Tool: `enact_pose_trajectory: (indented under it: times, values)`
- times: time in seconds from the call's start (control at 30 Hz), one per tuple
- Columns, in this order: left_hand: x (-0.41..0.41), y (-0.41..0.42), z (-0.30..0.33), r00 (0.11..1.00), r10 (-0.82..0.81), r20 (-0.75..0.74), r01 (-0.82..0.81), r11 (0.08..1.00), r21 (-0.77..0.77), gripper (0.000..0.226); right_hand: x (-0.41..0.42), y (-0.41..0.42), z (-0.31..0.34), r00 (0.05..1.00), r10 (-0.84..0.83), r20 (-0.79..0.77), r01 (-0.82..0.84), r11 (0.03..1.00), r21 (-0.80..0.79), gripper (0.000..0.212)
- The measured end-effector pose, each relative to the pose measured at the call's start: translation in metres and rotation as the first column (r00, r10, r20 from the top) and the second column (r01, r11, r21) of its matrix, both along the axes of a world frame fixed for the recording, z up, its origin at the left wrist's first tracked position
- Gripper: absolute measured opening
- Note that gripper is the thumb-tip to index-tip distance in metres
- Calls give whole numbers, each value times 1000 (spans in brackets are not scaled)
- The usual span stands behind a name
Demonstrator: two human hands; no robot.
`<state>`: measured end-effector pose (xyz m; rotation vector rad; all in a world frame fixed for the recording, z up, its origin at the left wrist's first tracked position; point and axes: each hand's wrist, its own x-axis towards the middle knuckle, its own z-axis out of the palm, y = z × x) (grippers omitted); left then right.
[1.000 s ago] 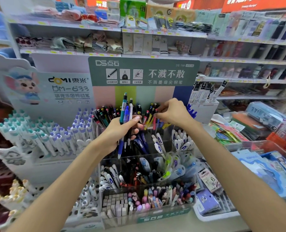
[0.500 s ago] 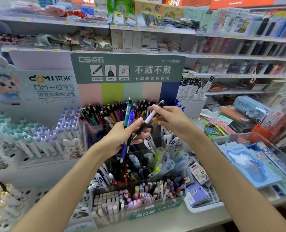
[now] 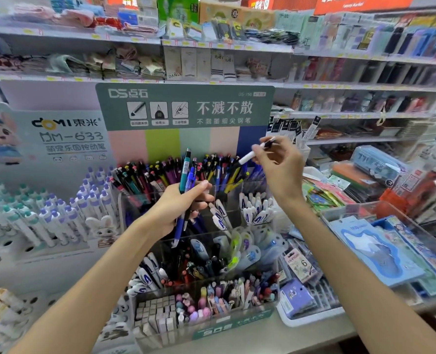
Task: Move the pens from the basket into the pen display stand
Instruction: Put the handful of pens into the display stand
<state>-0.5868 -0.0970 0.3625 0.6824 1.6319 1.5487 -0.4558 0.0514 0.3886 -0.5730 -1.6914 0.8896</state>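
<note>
From the head camera, your left hand [image 3: 178, 208] is gripping a small bundle of pens [image 3: 186, 180] — teal and blue — upright over the clear pen display stand [image 3: 211, 251] on the worktop [image 3: 262, 338]. Your right hand [image 3: 280, 164] is pinching a single white pen [image 3: 252, 153], tilted, above the stand's back row — just in front of the green header card [image 3: 186, 106].

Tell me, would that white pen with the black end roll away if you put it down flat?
Probably. The slim white pen with the black end looks round and smooth, so it might roll. The right hand pinches it with fingertips alone, so it seems light and stiff.
</note>
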Motion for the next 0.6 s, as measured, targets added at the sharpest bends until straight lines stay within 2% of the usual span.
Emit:
enact_pose_trajectory:
  times: [0.13,0.2,0.27,0.4,0.47,0.53,0.6]
  values:
    - [-4,-2,-3,1000,-28,-11,28,999,-18,31,-26,7,-13,940,24,340,-60,994,93,15]
    - [-7,-3,-3,999,-37,-3,36,999,-16,31,-35,13,-16,849,21,528,-88,991,102,17]
    - [-8,-5,-1,999,-38,-14,38,999,-17,30,-40,14,-12,720,-23,693,-93,987,129,19]
    - [-10,-6,2,999,-29,-30,29,1000,-9,29,-50,5,-4,582,-206,787,-61,954,295,26]
    - [-12,-5,2,1000,-20,6,20,1000,6,31,-48,5,-7,619,-184,764,-82,952,296,36]
    - [-13,-3,1,998,-24,51,23,999,27,30,-37,5,-8,749,-48,661,-96,979,179,45]
    - [-13,-1,0,995,-41,86,37,998,48,28,-27,3,-7,873,-21,488,-53,989,137,35]
